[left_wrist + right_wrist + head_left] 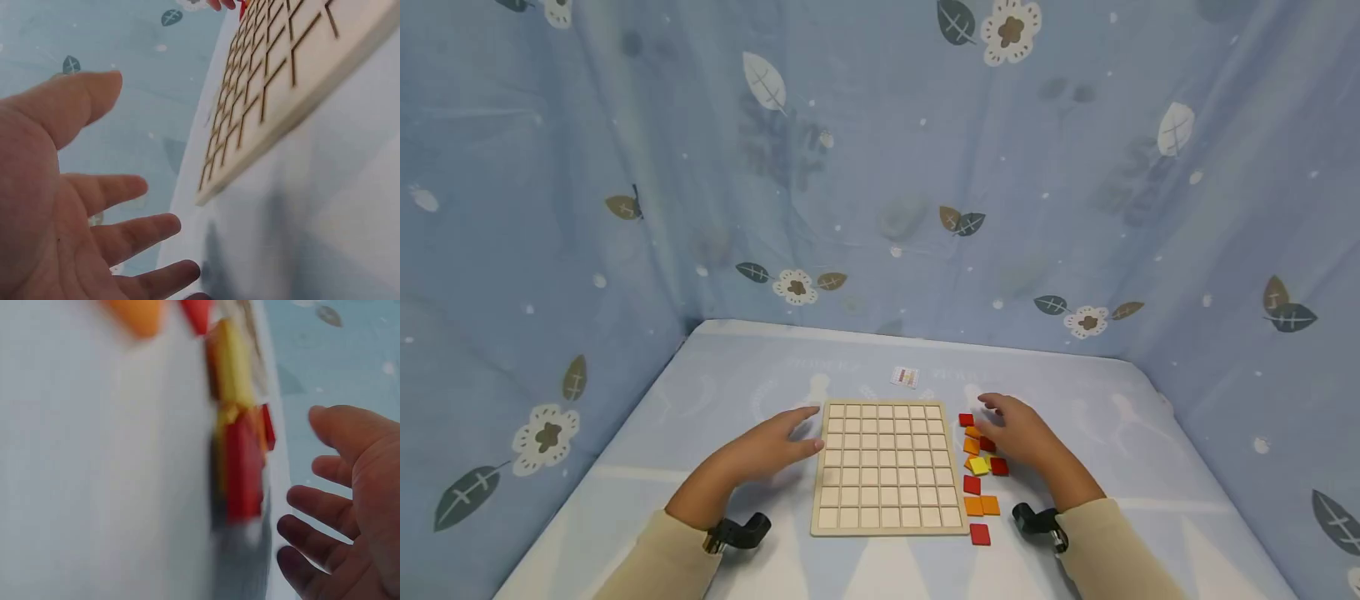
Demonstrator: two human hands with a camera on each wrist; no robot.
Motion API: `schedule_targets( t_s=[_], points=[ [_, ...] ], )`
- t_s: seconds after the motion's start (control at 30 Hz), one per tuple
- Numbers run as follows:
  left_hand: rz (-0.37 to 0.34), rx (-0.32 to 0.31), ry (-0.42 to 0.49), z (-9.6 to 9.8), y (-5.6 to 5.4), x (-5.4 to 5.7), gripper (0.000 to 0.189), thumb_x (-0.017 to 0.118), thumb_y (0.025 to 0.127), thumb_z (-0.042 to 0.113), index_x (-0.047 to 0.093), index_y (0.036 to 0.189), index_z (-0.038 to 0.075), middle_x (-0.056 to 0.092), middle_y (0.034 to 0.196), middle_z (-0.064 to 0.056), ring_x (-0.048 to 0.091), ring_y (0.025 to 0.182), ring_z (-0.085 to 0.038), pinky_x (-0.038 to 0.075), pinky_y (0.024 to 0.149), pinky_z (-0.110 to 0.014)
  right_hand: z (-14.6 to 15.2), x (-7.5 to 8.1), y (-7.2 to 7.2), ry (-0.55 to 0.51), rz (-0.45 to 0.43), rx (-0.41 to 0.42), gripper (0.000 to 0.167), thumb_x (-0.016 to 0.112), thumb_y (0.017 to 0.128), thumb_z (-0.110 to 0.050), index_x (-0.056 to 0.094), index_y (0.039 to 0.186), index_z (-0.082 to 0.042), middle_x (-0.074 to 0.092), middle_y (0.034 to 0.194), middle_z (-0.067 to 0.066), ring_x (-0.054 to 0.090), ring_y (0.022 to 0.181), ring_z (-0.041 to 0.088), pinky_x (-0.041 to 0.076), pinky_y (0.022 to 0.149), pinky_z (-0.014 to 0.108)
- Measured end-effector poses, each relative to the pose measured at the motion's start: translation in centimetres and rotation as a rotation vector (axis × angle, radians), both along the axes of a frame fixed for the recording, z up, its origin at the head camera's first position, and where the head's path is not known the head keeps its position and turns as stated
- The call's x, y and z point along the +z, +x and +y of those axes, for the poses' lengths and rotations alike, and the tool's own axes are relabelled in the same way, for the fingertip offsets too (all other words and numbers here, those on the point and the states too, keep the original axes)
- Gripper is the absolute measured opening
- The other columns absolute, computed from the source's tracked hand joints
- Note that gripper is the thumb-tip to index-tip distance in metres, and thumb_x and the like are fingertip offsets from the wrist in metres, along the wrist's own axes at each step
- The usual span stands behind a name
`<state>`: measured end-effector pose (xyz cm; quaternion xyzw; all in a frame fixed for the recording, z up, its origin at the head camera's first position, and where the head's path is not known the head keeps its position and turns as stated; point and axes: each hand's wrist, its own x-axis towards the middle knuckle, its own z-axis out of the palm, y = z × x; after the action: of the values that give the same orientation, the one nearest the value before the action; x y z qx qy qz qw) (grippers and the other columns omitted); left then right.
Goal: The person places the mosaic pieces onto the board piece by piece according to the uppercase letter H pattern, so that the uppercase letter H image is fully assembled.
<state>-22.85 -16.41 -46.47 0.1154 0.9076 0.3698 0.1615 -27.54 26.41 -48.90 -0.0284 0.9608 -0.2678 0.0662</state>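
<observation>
A square wooden grid board (880, 531) lies flat on the table, its small square cells bare. Beside its left edge hovers my left hand (767, 447), fingers spread; in the left wrist view the palm and fingers hold nothing. Along the board's right edge lie loose square tiles: a yellow tile (980, 466), red tiles (972, 485) and orange tiles (973, 506), some overlapping. My right hand (1017, 430) is over the far end of these tiles. In the right wrist view its loosely bent fingers stand apart from the blurred red tile (242, 469), with nothing in them.
A small printed card (905, 377) lies on the table beyond the board. Blue patterned curtains (880, 167) hang behind the table and on both sides. Each wrist wears a black camera mount (745, 531).
</observation>
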Motion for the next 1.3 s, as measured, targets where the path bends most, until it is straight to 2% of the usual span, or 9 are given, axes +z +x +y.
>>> schedule_targets(
  t_s=[0.1,0.3,0.37,0.53,0.7,0.83,1.0,1.13,1.3],
  points=[
    [0.017,0.002,0.008,-0.2,0.0,-0.5,0.074,0.070,0.101,0.040,0.040,0.162,0.012,0.037,0.167,-0.018,0.029,0.156,-0.043,0.029,0.121,-0.065,-0.4,-0.1,-0.5,-0.092,-0.001,-0.024,0.058,0.072,0.100,-0.037,0.054,0.153,-0.019,0.057,0.152,0.011,0.054,0.138,0.036,0.048,0.110,0.057],
    [0.041,-0.123,-0.034,-0.4,0.7,-1.5,0.081,0.076,0.097,0.041,0.039,0.163,0.013,0.027,0.172,-0.015,0.020,0.157,-0.050,0.024,0.118,-0.073,-0.7,-0.4,-0.8,-0.184,-0.048,-0.070,0.059,0.075,0.097,-0.034,0.055,0.151,-0.022,0.057,0.152,0.010,0.058,0.132,0.035,0.057,0.100,0.051],
    [0.058,-0.140,-0.066,0.1,0.9,-2.0,0.084,0.078,0.094,0.044,0.040,0.163,0.016,0.025,0.174,-0.010,0.016,0.157,-0.051,0.022,0.117,-0.075,-0.4,-0.4,-0.6,-0.193,-0.061,-0.094,0.058,0.076,0.097,-0.033,0.056,0.150,-0.023,0.058,0.150,0.011,0.059,0.130,0.034,0.057,0.099,0.051],
    [0.099,-0.091,-0.185,1.5,1.3,-2.5,0.091,0.083,0.087,0.051,0.043,0.162,0.021,0.030,0.173,0.003,0.016,0.158,-0.047,0.023,0.116,-0.075,0.3,-0.8,-0.5,-0.205,-0.054,-0.085,0.058,0.077,0.095,-0.033,0.059,0.148,-0.021,0.060,0.146,0.012,0.058,0.129,0.033,0.051,0.107,0.054],
    [0.119,-0.050,-0.256,1.9,1.6,-2.4,0.093,0.088,0.082,0.050,0.045,0.161,0.023,0.031,0.172,0.008,0.017,0.158,-0.045,0.025,0.116,-0.074,0.2,-1.3,-0.4,-0.225,-0.030,-0.069,0.054,0.079,0.094,-0.033,0.063,0.144,-0.021,0.062,0.144,0.012,0.058,0.130,0.033,0.047,0.110,0.058],
    [0.107,-0.044,-0.264,1.5,2.0,-2.7,0.093,0.087,0.082,0.050,0.045,0.161,0.024,0.030,0.172,0.009,0.017,0.158,-0.044,0.024,0.116,-0.074,-0.4,-1.6,-0.2,-0.206,-0.037,-0.065,0.050,0.079,0.095,-0.033,0.065,0.142,-0.024,0.063,0.139,0.011,0.058,0.122,0.031,0.050,0.106,0.055],
    [0.118,-0.072,-0.241,1.5,2.0,-2.8,0.090,0.084,0.087,0.048,0.042,0.163,0.024,0.027,0.173,0.011,0.014,0.160,-0.042,0.021,0.117,-0.072,-0.6,-1.6,0.0,-0.175,-0.031,-0.067,0.046,0.079,0.095,-0.033,0.068,0.139,-0.024,0.063,0.130,0.010,0.056,0.109,0.028,0.053,0.097,0.050],
    [0.121,-0.076,-0.238,1.3,2.1,-2.6,0.090,0.083,0.087,0.047,0.041,0.163,0.023,0.027,0.173,0.011,0.014,0.160,-0.043,0.022,0.117,-0.072,-0.8,-1.7,-0.2,-0.151,-0.024,-0.065,0.043,0.078,0.096,-0.032,0.069,0.137,-0.023,0.063,0.129,0.010,0.057,0.108,0.028,0.053,0.097,0.049],
    [0.128,-0.057,-0.248,1.1,2.3,-2.9,0.090,0.084,0.086,0.049,0.042,0.162,0.024,0.028,0.173,0.012,0.015,0.159,-0.042,0.023,0.117,-0.071,-1.4,-1.9,-0.3,-0.129,-0.023,-0.060,0.037,0.076,0.098,-0.028,0.070,0.134,-0.020,0.063,0.122,0.008,0.056,0.100,0.025,0.053,0.088,0.042]
  ],
)
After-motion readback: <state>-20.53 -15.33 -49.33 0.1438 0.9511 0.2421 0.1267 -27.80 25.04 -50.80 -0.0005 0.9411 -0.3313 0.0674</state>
